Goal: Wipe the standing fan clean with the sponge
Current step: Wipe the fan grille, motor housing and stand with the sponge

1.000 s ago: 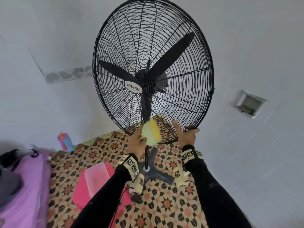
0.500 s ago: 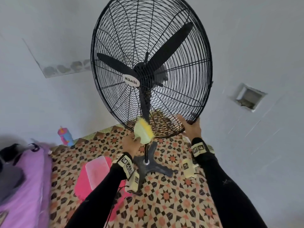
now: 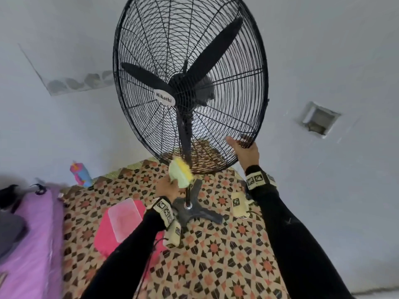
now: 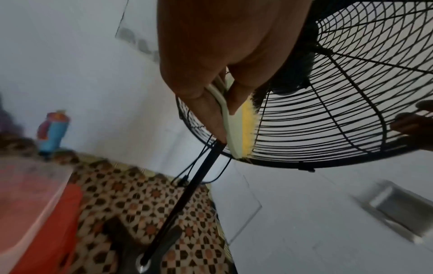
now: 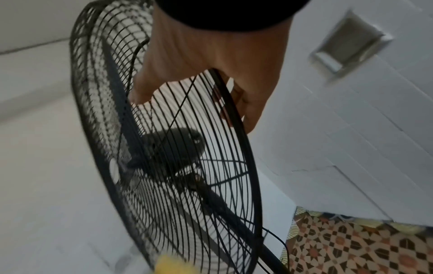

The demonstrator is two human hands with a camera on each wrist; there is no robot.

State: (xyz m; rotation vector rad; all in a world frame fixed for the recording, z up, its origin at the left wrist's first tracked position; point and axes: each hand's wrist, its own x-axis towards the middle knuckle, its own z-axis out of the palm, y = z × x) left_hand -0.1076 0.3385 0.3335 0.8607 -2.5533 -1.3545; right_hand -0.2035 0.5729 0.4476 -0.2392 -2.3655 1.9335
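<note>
A tall black standing fan [image 3: 190, 83] with a wire cage and three blades stands on a patterned floor, its pole [image 4: 187, 191] rising from a cross base [image 3: 194, 210]. My left hand [image 3: 168, 187] pinches a pale green and yellow sponge [image 3: 180, 172] and holds its yellow side [image 4: 247, 128] against the bottom of the cage. My right hand [image 3: 245, 149] grips the cage rim at the lower right, fingers curled round the rim [image 5: 236, 105] and thumb on the front wires.
A pink box with a clear lid [image 3: 121, 221] lies left of the base. A colourful bottle [image 3: 78, 173] stands by the wall. Purple fabric [image 3: 28, 244] fills the left edge. A recessed wall box [image 3: 317, 119] sits to the right. A thin cable [image 4: 199, 159] hangs by the pole.
My right hand slid rightward and up along the cage's lower rim. The sponge shifted slightly left along the bottom of the cage. The view moved closer to the fan.
</note>
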